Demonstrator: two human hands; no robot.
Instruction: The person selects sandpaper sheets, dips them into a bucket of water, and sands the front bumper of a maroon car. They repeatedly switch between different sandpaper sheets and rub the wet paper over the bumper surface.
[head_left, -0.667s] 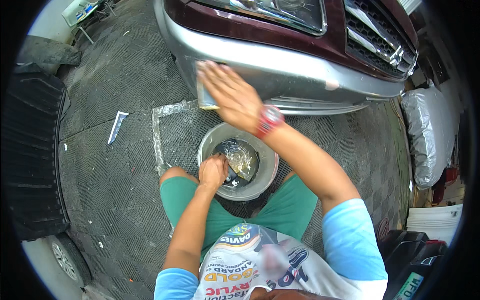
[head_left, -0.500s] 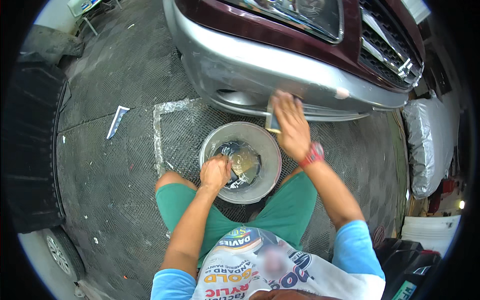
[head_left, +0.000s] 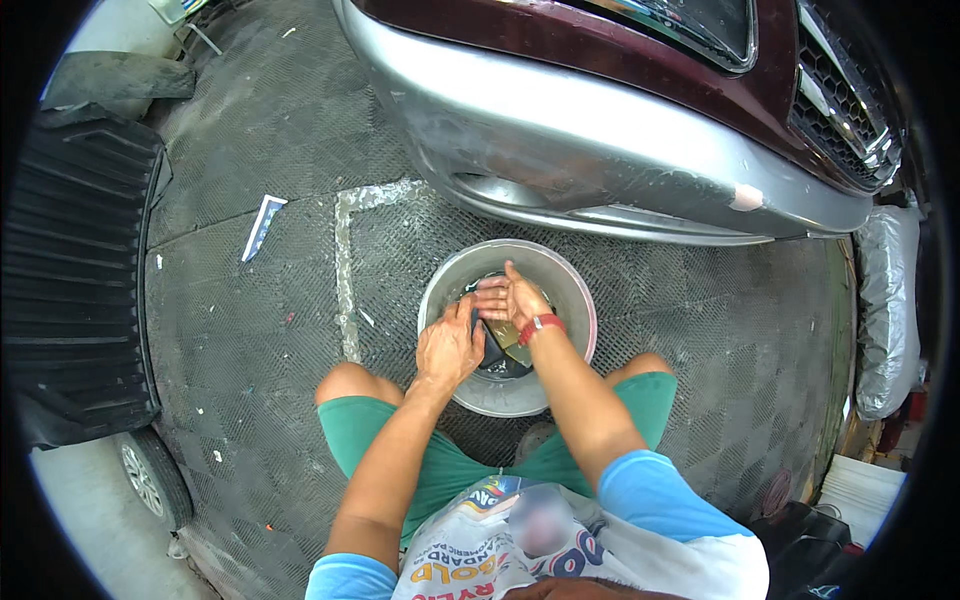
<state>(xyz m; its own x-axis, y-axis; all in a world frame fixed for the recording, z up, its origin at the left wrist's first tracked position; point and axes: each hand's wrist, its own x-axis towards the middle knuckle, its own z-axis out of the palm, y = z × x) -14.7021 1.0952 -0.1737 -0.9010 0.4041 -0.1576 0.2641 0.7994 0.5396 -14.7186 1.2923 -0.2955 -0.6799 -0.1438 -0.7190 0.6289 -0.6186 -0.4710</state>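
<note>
A grey bucket (head_left: 436,290) of water stands on the floor between my knees. Both my hands are over it. My left hand (head_left: 450,348) is closed on a black flat piece (head_left: 490,352), which looks like wet sandpaper and hangs down inside the bucket. My right hand (head_left: 512,300), with a red band at the wrist, reaches in with its palm showing and fingers stretched toward my left hand's fingertips. A tan flat patch (head_left: 513,342) shows below the right hand; whether it is a sanding pad or the water I cannot tell.
Ahead is a car's silver bumper (head_left: 560,130) with dull scuffed areas, under maroon bodywork (head_left: 520,40). A black ribbed liner (head_left: 80,270) and a wheel (head_left: 155,480) are at left. A silver wrapped bundle (head_left: 885,310) lies at right, a printed paper scrap (head_left: 262,228) on the matting.
My right hand has left the bumper, where it pressed a tan-edged flat pad, and is now down in the bucket beside my left hand. The left hand stays at the bucket with the black piece.
</note>
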